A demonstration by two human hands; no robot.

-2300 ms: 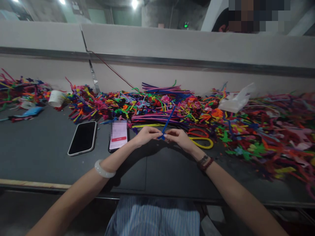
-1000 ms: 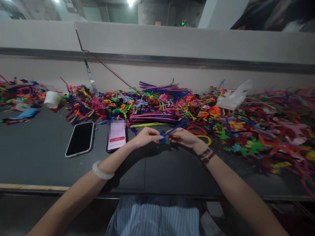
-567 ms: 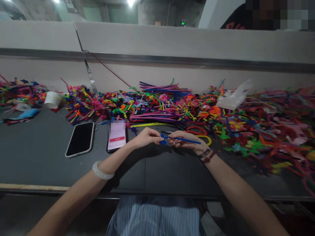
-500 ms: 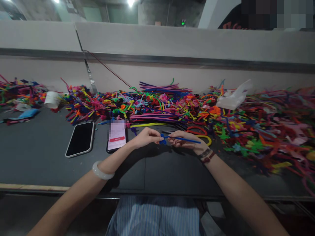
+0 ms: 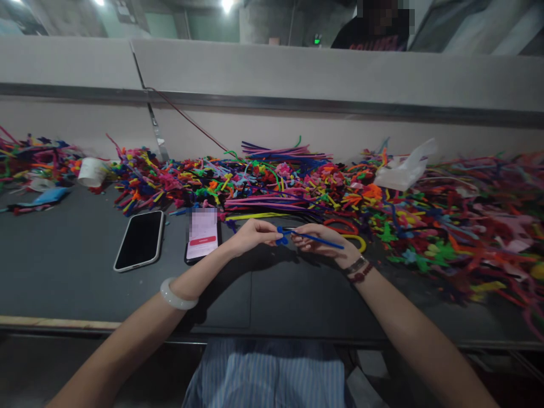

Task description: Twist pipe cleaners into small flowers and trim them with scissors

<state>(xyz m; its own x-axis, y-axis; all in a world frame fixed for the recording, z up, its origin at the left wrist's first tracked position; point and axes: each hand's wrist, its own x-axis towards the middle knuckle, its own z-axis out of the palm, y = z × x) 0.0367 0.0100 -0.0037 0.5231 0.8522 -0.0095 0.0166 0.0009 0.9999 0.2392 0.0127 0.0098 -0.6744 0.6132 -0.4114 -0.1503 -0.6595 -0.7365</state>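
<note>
A blue pipe cleaner [image 5: 321, 240] spans my two hands above the dark grey table [image 5: 221, 306]. One end is bent into small loops, like a flower; the other runs straight to the right across my right palm. My left hand [image 5: 254, 237] pinches the looped end between thumb and fingertips. The straight part is gripped by the fingers of my right hand [image 5: 323, 243], close to the loops. Just behind my right hand lie scissors with red and yellow handles [image 5: 361, 243], partly covered by it.
Loose coloured pipe cleaners [image 5: 272, 175] heap along the back and right of the table. Two phones lie on the left, one with a dark screen [image 5: 140, 241], one lit [image 5: 203, 243]. A white cup [image 5: 91, 171] and a plastic bag [image 5: 403, 170] rest among the heaps. A person [image 5: 369, 34] is behind the partition.
The straight tail of the blue pipe cleaner tilts slightly more downward, and its loops have turned a little. Both hands keep their places. The person behind the partition has shifted left.
</note>
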